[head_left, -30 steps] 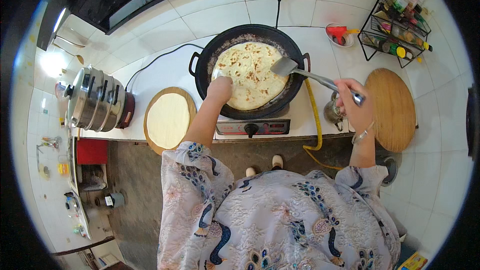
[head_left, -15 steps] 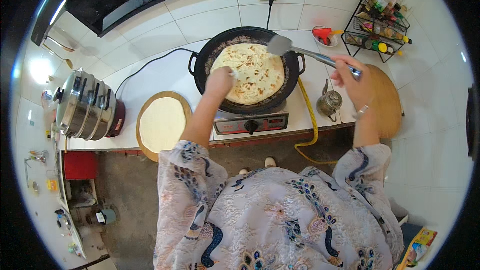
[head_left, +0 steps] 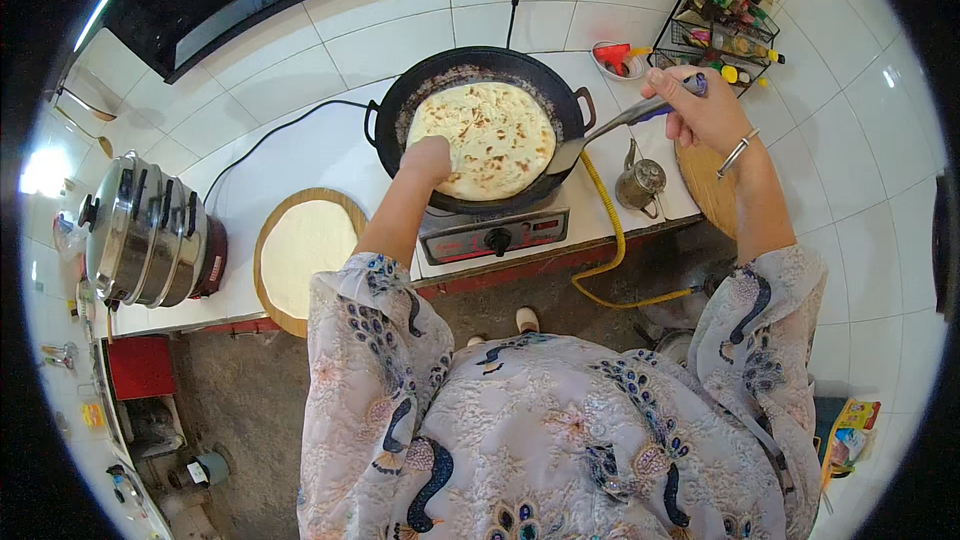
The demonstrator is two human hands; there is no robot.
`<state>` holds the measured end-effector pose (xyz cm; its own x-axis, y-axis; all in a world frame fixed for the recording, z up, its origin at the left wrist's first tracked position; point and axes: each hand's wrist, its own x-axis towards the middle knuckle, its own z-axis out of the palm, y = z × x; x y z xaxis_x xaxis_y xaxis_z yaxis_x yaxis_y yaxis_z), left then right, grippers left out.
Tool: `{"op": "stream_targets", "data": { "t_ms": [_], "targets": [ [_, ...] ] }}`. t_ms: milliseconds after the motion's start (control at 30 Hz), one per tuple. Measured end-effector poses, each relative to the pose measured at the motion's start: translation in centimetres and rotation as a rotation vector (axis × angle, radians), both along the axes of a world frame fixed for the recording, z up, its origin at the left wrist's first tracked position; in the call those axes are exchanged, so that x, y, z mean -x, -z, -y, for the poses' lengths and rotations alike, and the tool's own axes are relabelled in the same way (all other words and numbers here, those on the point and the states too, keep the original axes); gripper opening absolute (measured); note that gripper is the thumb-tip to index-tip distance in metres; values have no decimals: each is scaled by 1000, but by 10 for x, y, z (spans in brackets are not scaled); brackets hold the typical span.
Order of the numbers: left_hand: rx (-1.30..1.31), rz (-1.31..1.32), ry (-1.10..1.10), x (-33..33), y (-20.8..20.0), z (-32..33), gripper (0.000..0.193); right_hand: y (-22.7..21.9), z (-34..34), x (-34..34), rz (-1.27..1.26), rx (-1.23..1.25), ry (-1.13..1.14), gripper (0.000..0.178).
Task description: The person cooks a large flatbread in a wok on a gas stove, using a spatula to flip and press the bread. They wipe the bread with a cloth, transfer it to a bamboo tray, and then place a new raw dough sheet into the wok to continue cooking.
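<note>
A round, brown-spotted flatbread (head_left: pixel 500 140) lies in a black two-handled pan (head_left: pixel 392 108) on a cooker (head_left: pixel 495 240). My left hand (head_left: pixel 428 158) is closed at the bread's left edge; the arm and knuckles hide its fingertips, so I cannot tell what is pinched there. In my right hand (head_left: pixel 708 115) is the handle of a metal spatula (head_left: pixel 632 113), held above the counter to the right of the pan. Its blade reaches down inside the pan's right side, beside the bread's lower right edge. Raw rolled dough (head_left: pixel 308 255) rests on a round wooden board (head_left: pixel 268 285) at the left.
A stacked steamer (head_left: pixel 150 230) stands at the far left. Right of the pan are a metal pot with a spout (head_left: pixel 640 183), a yellow hose (head_left: pixel 612 225) and another wooden board (head_left: pixel 705 185). A bowl with a red utensil (head_left: pixel 618 60) and a bottle rack (head_left: pixel 715 35) sit behind.
The spatula has come down from above the bread's upper right to its lower right edge. My right hand has moved up and left; the left stays at the bread's left edge.
</note>
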<state>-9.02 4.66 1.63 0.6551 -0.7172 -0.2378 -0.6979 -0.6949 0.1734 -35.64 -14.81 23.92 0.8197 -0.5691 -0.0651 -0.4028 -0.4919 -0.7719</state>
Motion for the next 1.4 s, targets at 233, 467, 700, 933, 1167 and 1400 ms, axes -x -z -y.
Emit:
{"op": "stream_targets", "data": {
  "t_ms": [233, 467, 700, 933, 1167, 1400],
  "targets": [
    [387, -180, 8, 19, 13, -4, 25, 33, 20, 36, 86, -260, 59, 41],
    [698, 34, -155, 12, -18, -28, 27, 157, 18, 98, 404, -841, -81, 50],
    [750, -39, -204, 27, -17, -26, 29, 174, 5, 96, 86, -1226, -216, 63],
    [637, -124, -103, 60, -13, 18, 30, 221, 15, -4, -77, -1308, -265, 28],
    [620, -5, -96, 86, -23, 46, 25, 221, -5, -23, 1, -1297, -211, 31],
    [647, 19, -19, 102, -35, 56, 22, 215, -1, -1, 73, -1231, -217, 33]
  ]
}}
